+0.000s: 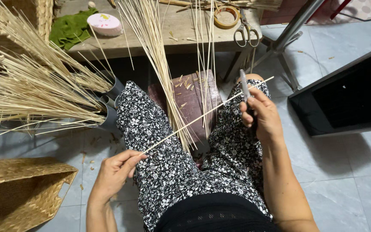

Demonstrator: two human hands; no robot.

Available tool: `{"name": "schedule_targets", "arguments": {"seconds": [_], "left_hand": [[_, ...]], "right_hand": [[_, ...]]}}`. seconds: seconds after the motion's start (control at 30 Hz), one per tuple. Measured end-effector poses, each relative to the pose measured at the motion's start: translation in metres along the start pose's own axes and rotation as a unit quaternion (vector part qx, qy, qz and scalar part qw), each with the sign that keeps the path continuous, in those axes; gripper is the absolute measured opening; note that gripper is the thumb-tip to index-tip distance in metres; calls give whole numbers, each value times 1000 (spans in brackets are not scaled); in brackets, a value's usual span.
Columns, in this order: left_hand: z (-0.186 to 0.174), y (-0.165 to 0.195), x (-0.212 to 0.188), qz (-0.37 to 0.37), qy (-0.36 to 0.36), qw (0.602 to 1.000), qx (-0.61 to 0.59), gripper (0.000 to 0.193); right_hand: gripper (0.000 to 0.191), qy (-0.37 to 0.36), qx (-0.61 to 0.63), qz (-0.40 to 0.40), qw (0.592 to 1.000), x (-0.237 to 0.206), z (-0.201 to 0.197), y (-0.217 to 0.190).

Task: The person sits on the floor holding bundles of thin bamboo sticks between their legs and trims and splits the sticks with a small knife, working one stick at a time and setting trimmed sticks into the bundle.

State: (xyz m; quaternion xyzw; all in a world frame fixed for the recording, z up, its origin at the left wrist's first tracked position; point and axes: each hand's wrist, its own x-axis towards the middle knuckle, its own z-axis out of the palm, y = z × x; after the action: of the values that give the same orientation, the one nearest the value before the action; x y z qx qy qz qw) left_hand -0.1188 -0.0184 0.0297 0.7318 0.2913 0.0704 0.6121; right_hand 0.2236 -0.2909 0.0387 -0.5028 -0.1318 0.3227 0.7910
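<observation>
Pale, thin reed strip (202,114) stretched on a diagonal across the lap, long axis running from lower left up to upper right. Near end pinched shut in the left hand (114,172), thumb against forefinger, low beside the left knee. Far end passing just under the right hand (260,116), closed around a slim knife (244,86), blade pointing up and away, touching or nearly touching the strip. Loose reed bundle (159,64) leaning between the knees against the counter (172,41).
</observation>
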Motion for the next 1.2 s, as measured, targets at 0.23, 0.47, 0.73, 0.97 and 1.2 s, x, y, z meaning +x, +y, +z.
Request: {"name": "schedule_targets", "arguments": {"seconds": [0.23,0.47,0.73,0.97,1.2], "left_hand": [[-20,-15,-7,-14,4,1000,13,21],[-21,-2,-4,-27,91,995,-44,23],[55,39,30,0,-47,997,-63,26],[54,35,29,34,-38,999,14,24],[23,14,20,-30,-17,999,-10,24]], "right_hand": [[40,76,-7,-47,996,6,-30,-11],[50,43,-53,-80,994,-7,-9,-25],[56,-230,-199,118,945,-33,99,35],[39,-208,-123,94,966,-17,90,56],[31,-77,-48,55,994,2,46,32]]}}
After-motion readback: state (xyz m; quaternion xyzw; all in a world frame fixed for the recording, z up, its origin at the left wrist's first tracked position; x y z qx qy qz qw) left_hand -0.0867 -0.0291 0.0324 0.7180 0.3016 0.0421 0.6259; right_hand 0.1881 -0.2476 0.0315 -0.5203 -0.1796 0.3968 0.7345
